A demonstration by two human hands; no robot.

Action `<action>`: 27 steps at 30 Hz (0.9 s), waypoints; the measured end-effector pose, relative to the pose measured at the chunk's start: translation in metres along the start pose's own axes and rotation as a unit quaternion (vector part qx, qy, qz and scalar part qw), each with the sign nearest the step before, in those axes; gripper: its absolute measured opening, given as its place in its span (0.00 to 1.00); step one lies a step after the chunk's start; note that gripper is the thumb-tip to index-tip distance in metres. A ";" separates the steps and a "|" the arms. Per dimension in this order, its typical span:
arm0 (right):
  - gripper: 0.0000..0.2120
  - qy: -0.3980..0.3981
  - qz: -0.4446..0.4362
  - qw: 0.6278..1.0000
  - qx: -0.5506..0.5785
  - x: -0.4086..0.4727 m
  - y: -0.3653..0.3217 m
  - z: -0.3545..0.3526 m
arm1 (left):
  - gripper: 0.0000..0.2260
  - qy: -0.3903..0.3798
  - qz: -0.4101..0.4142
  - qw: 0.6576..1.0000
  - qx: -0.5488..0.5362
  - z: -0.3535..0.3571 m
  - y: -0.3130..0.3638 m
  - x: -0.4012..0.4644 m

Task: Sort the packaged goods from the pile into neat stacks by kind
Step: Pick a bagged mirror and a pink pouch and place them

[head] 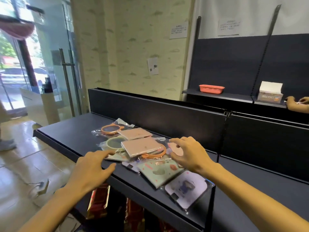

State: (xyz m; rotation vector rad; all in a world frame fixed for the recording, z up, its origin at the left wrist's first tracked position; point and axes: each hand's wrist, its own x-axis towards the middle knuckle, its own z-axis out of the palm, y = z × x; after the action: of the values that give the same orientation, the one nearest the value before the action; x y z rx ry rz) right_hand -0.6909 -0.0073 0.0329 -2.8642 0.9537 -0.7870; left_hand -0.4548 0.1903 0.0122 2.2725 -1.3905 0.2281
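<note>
A loose pile of packaged goods lies on the dark shelf [70,139]. It holds two pink flat packs [141,146] [134,133], an orange ring in a clear bag [111,129], a green ring [115,143], a second orange ring [158,152] under the nearer pink pack, a mint patterned pack [158,172] and a white square pack [185,190]. My left hand [93,168] hovers at the pile's left edge, fingers spread, index finger pointing at the green ring. My right hand [185,153] hangs over the pile's right side, fingers loosely curled, holding nothing.
The shelf's back panel [167,114] rises behind the pile. A red basket [211,89] and a white box [270,92] sit on a far shelf, where another person's hands [296,102] work. Red packages [100,201] hang below the shelf. A glass door [33,64] stands at left.
</note>
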 end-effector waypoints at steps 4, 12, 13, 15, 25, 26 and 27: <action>0.21 -0.019 -0.003 1.000 -0.016 0.038 -0.021 0.022 | 0.19 -0.002 -0.003 1.000 -0.006 0.005 -0.040 0.024; 0.21 -0.009 0.047 0.999 -0.025 0.086 -0.078 0.067 | 0.20 -0.038 0.030 0.999 -0.025 0.014 -0.129 0.082; 0.22 -0.009 0.055 0.998 -0.028 0.090 -0.087 0.071 | 0.19 -0.045 0.035 0.998 -0.024 0.012 -0.140 0.090; 0.22 -0.010 0.073 0.997 -0.034 0.097 -0.103 0.078 | 0.18 -0.060 0.045 0.997 -0.030 0.008 -0.161 0.104; 0.20 0.007 0.167 0.984 -0.066 0.112 -0.139 0.108 | 0.17 -0.103 0.098 0.986 -0.085 0.021 -0.238 0.166; 0.20 0.012 0.175 0.982 -0.071 0.115 -0.139 0.109 | 0.17 -0.107 0.101 0.985 -0.088 0.024 -0.240 0.173; 0.20 0.019 0.183 0.980 -0.074 0.120 -0.138 0.111 | 0.17 -0.110 0.103 0.984 -0.093 0.027 -0.242 0.181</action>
State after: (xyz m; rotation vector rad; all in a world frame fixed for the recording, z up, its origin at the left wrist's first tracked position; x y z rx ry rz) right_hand -0.4798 0.0225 0.0146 -2.6676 1.5434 -0.7622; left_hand -0.1602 0.1252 -0.0167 2.0488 -1.6865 -0.0873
